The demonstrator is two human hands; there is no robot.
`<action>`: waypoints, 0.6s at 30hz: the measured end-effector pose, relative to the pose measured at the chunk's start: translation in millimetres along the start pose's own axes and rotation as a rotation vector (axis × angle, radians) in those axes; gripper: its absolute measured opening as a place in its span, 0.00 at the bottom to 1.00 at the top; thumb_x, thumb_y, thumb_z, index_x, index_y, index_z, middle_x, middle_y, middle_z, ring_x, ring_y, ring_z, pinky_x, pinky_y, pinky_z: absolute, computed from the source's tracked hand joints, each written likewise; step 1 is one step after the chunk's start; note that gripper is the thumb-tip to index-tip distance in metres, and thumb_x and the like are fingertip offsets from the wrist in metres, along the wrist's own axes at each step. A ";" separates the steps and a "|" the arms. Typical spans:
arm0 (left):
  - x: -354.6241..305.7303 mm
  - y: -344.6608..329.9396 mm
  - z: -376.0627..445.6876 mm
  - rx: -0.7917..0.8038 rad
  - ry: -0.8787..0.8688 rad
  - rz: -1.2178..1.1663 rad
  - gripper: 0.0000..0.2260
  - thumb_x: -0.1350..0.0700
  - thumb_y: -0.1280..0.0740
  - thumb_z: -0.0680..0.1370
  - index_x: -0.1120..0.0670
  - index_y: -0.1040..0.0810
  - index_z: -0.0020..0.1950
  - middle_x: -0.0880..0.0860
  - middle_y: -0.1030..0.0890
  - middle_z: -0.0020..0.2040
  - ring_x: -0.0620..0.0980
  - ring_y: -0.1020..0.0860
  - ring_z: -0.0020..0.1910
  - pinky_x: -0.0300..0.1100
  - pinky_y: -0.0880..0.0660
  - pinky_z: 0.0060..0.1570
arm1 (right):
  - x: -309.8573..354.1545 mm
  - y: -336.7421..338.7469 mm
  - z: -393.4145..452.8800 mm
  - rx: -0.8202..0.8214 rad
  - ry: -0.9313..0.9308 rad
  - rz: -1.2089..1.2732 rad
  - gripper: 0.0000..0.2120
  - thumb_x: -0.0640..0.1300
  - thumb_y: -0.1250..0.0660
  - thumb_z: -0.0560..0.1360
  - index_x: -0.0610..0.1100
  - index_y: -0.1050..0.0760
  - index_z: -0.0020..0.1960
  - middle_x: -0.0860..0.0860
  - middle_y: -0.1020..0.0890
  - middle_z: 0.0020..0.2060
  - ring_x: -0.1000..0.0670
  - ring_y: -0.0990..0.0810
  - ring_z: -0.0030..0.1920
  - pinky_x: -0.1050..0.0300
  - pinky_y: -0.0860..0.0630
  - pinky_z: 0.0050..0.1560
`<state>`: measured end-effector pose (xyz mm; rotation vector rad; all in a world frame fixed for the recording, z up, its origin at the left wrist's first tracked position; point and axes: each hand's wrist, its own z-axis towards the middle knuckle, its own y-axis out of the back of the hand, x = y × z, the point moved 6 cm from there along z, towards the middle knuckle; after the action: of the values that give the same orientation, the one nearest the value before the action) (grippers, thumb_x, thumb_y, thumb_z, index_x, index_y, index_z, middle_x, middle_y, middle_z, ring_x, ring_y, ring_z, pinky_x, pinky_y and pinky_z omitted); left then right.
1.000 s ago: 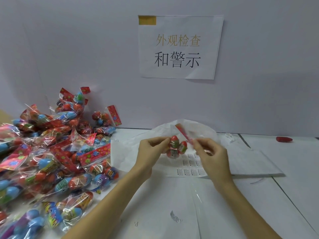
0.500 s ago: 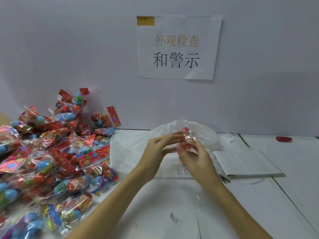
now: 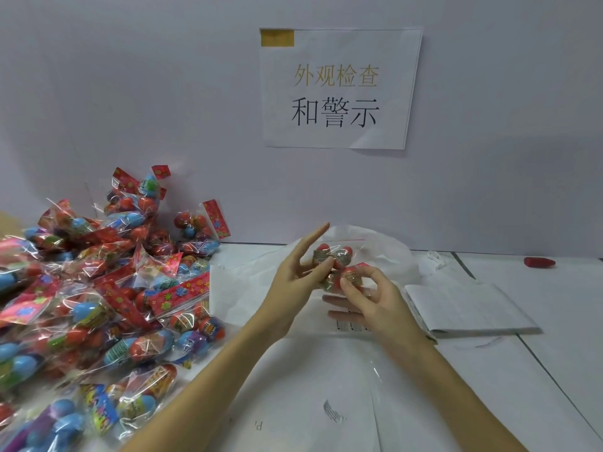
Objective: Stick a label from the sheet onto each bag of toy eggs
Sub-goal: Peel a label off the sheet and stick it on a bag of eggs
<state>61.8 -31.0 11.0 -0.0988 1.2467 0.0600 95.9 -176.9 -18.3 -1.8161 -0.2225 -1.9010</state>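
My right hand (image 3: pixel 365 295) pinches a bag (image 3: pixel 339 265) of red eggs between thumb and curled fingers, held up off the table (image 3: pixel 489 370). My left hand (image 3: pixel 293 275) is at the bag's left side with the fingers mostly straight, index pointing up, fingertips touching the upper eggs; it presses, it does not clamp.

Nearest me on the table lies a plain sheet (image 3: pixel 310 415) with a small printed patch. Just under my right hand is the label sheet (image 3: pixel 350 326), only a row of small printed labels showing past my fingers. Whether a label is already on this bag I cannot tell (the film glares too much).

The bag will handle light, I judge, but awkwardly: thin clear film, slippery and crinkly, with hard round eggs that roll under pressure. Best hold is across two eggs at once, as the right hand does, leaving a stretch of film taut for the label.

To the right lies a folded stack of paper (image 3: pixel 463 308). To the left the pile of bags (image 3: pixel 98 288) waits, heaped toward the wall. Beyond my hands sits crumpled white plastic (image 3: pixel 385 246), and on the wall a paper notice (image 3: pixel 339 88)
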 end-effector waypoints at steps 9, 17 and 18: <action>-2.8 16.0 0.5 -0.227 -0.166 0.614 0.16 0.67 0.38 0.83 0.51 0.15 0.60 0.53 0.29 0.66 0.39 0.23 0.60 0.34 0.24 0.61 | 1.7 28.2 1.9 0.032 0.147 -0.941 0.23 0.41 0.34 0.83 0.61 0.31 0.73 0.59 0.18 0.61 0.60 0.20 0.63 0.65 0.26 0.62; 29.5 -11.5 -11.7 0.189 -0.209 1.099 0.35 0.49 0.28 0.80 0.54 0.40 0.83 0.53 0.47 0.79 0.52 0.41 0.79 0.44 0.31 0.74 | -17.5 31.5 4.0 0.208 0.012 -1.144 0.27 0.43 0.36 0.85 0.56 0.39 0.80 0.55 0.28 0.76 0.52 0.30 0.75 0.58 0.34 0.73; 28.3 -10.3 -12.1 0.167 -0.224 1.089 0.33 0.48 0.28 0.80 0.54 0.37 0.82 0.54 0.45 0.79 0.51 0.40 0.78 0.43 0.31 0.73 | -16.7 32.2 4.9 0.188 0.029 -1.174 0.27 0.45 0.35 0.85 0.54 0.39 0.80 0.55 0.30 0.76 0.53 0.31 0.76 0.59 0.35 0.73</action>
<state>60.4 -42.8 -19.2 0.7230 0.9522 0.8804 114.7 -198.6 -41.1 -1.6193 -1.6846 -2.4433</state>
